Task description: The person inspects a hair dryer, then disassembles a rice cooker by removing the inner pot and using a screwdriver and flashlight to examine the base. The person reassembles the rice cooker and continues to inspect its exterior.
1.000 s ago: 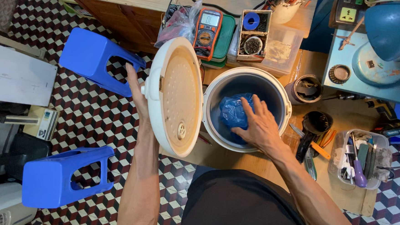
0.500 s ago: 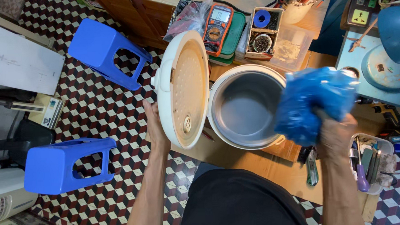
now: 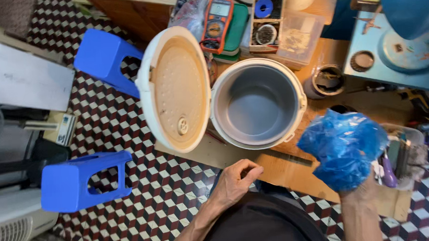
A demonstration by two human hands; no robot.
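In the head view, the rice cooker (image 3: 257, 103) stood open on the wooden workbench (image 3: 295, 167), its hinged lid (image 3: 176, 88) swung up to its left and the grey inner pot showing bare. The right hand (image 3: 358, 196) was closed around a crumpled blue plastic bag (image 3: 343, 148), held up in the air to the right of the cooker and clear of its rim. The left hand (image 3: 235, 180) hung loosely curled with nothing in it, just below the cooker at the bench's front edge. As far as could be judged, the bag was out of the pot; the lid was not yet shut and the bag not yet put down. Behind the cooker lay an orange multimeter (image 3: 216, 22) and a compartment box. Left of the cooker, two blue plastic stools (image 3: 80, 181) lay tipped on a chequered tile floor (image 3: 127, 130)
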